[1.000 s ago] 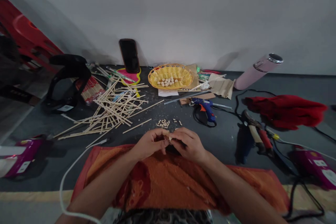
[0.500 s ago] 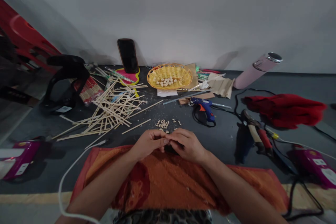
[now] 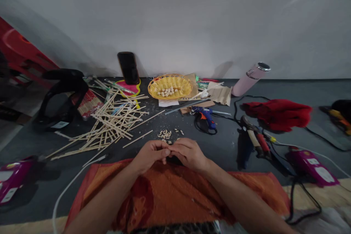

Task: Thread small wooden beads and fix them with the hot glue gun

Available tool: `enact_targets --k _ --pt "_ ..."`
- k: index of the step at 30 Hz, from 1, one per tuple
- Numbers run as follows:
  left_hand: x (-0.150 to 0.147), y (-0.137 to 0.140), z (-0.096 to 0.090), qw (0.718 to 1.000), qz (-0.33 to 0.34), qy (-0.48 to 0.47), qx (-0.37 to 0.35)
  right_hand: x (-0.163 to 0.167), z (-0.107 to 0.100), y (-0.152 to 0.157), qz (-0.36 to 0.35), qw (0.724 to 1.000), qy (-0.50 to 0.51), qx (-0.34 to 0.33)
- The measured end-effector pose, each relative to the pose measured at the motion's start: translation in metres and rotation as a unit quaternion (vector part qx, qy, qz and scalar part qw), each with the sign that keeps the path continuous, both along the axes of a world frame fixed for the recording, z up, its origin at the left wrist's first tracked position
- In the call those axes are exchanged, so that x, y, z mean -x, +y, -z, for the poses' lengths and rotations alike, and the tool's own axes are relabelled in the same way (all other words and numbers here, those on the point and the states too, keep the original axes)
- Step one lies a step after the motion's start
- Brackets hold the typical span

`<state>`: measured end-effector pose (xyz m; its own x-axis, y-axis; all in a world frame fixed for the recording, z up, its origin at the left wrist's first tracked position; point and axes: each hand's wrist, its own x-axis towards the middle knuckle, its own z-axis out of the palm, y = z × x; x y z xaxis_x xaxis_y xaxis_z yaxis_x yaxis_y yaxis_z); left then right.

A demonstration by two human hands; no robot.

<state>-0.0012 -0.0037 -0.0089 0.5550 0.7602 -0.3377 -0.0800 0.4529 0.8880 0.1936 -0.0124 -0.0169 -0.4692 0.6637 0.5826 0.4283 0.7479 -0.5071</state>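
Observation:
My left hand (image 3: 152, 155) and my right hand (image 3: 189, 154) meet fingertip to fingertip above the near edge of the dark table. Both are closed in a pinch, and whatever lies between the fingers is hidden or too small to make out. Just beyond them is a scatter of short cut wooden stick pieces (image 3: 165, 134). An orange cloth (image 3: 175, 193) lies beneath my wrists. To the left spreads a loose pile of long thin wooden sticks (image 3: 112, 122). A yellow wicker basket (image 3: 153, 89) farther back holds small pale pieces (image 3: 168, 91).
A blue glue gun (image 3: 207, 115) rests right of centre, near pliers (image 3: 257, 139) and a red cloth (image 3: 279, 113). A pink flask (image 3: 249, 78) leans by the wall, as does a phone (image 3: 128, 67). A black headset-like strap (image 3: 61, 95) and a white cable (image 3: 65, 186) lie left.
The camera view has shifted slightly, moving everything left and lower in the picture. My hands stay pinched together in much the same pose.

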Motion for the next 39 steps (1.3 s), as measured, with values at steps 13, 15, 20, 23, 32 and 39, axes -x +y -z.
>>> enact_targets --k 13,15,20,23,32,39 --pt "0.001 0.001 0.002 0.996 -0.072 0.014 0.045 0.008 -0.002 -0.002 0.069 0.980 -0.184 -0.040" --pt "0.002 0.002 0.004 0.995 -0.076 0.010 0.058 0.006 -0.009 -0.004 0.070 0.974 -0.213 -0.042" --pt "0.005 0.000 0.007 0.995 -0.081 0.003 0.051 0.005 -0.018 -0.013 0.107 0.958 -0.261 -0.058" --pt "0.005 0.000 0.008 0.995 -0.084 0.023 0.043 0.007 -0.017 -0.018 0.119 0.949 -0.283 -0.068" --pt "0.008 0.005 0.012 0.992 -0.101 0.017 0.067 0.020 -0.016 -0.012 0.118 0.950 -0.275 -0.089" --pt "0.010 0.008 0.002 0.992 -0.124 0.004 0.037 0.021 -0.009 0.005 0.099 0.953 -0.280 -0.061"
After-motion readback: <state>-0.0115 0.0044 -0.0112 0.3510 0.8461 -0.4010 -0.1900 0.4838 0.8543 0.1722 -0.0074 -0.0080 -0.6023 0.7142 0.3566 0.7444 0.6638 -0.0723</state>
